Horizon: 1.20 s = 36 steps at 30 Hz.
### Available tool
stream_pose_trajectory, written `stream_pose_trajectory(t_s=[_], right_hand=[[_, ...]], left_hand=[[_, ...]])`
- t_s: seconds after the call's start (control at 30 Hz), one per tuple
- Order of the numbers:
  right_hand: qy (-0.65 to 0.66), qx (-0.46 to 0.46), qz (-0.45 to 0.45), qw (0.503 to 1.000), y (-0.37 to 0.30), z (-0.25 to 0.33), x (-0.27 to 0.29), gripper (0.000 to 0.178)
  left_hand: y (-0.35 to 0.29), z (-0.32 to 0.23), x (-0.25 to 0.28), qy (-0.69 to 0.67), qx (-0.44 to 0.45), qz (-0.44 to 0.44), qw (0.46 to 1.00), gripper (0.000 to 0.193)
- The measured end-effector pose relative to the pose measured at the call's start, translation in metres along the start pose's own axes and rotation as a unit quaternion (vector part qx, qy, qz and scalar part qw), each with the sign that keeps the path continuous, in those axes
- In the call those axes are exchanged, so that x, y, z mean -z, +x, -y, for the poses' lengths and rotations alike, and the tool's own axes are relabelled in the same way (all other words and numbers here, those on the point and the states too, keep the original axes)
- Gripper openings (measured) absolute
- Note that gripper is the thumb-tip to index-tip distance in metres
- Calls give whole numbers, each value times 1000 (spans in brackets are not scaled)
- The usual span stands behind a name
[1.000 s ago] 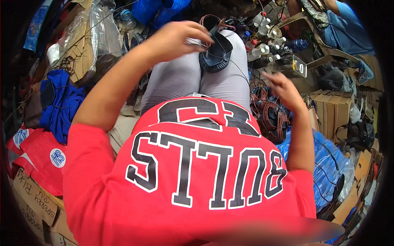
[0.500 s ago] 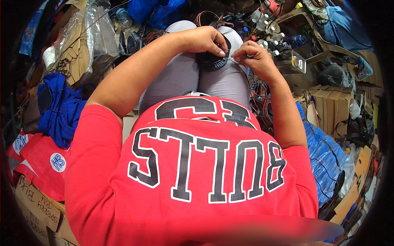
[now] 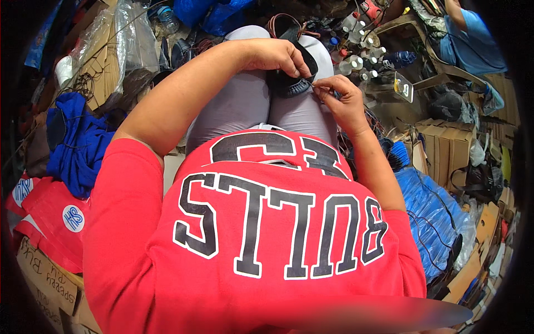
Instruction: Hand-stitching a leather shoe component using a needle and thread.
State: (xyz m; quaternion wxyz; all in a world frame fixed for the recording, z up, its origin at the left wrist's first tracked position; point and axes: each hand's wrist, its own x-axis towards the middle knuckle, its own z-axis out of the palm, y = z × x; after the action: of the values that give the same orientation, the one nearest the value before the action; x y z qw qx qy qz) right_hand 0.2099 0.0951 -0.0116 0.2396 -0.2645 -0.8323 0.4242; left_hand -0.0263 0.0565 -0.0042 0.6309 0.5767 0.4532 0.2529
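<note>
On my lap, over the grey trousers (image 3: 228, 106), rests a black shoe-like item (image 3: 290, 88) with a ridged, stitched-looking edge. My left hand (image 3: 281, 57) is closed at its upper side, thumb and fingers pinching the black material. Just to the right, my right hand (image 3: 340, 99) is closed in a pinch close to the item's edge. Its fingertips hold a thin dark strand like thread, small and hard to make out. Both hands' fingertips are close together, and the fingers partly cover the item.
Several plastic bottles (image 3: 356, 47) stand beyond my right hand. Another person's limb (image 3: 456, 14) and blue garment (image 3: 473, 47) show at the far right. Cardboard boxes (image 3: 442, 147) and blue plastic sheeting (image 3: 431, 206) lie right; blue cloth (image 3: 78, 147) and a red bag (image 3: 50, 222) lie left.
My right hand has come closer to my left hand and the black item's edge, narrowing the gap between them. At the far right, the other person's limb has come into view.
</note>
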Motion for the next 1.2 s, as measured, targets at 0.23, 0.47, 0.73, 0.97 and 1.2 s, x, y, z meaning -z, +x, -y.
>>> stream_pose_trajectory(t_s=[0.23,0.47,0.73,0.97,1.2], right_hand=[[-111,13,46,993,4,23,8,17],[-417,70,159,892,20,60,9,27],[-233,3,175,957,35,22,12,16],[-132,-109,177,969,31,28,25,16],[-84,-148,122,978,26,18,6,17]], left_hand=[[3,2,2,19,-2,25,1000,34],[4,-4,2,124,-9,53,991,34],[13,2,-4,245,-57,-91,964,19],[12,12,-2,255,-135,-139,947,17],[9,18,-20,319,-163,-242,902,23]])
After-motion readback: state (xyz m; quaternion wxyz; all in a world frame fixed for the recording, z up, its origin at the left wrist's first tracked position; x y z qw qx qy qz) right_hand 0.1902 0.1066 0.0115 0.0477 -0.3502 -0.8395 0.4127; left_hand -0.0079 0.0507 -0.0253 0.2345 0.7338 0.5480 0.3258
